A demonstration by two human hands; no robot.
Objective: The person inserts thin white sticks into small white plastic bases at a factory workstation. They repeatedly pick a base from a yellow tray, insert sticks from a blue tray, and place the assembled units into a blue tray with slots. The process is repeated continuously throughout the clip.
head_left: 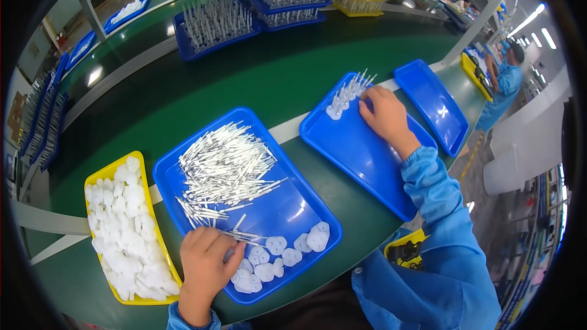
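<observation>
My left hand (206, 261) is closed on a few thin white rods (243, 234) that stick out past its fingertips to the right. It is over the near left side of a blue tray (299, 190). In that tray lie a heap of white rods (223, 160) and, nearer me, several translucent white lobed discs (276, 245). My right hand (386, 115) is at the far end of a second blue tray (361, 159), beside a row of discs with rods standing upright (346, 99). Its fingers are bent together; what they pinch, if anything, is hidden.
Left stands a yellow tray (143, 208) full of white discs (122, 232). An empty blue tray (433, 107) is at the right. Across the green belt (293, 64), blue trays (202, 50) and yellow trays hold many upright rods. A person (509, 82) works at far right.
</observation>
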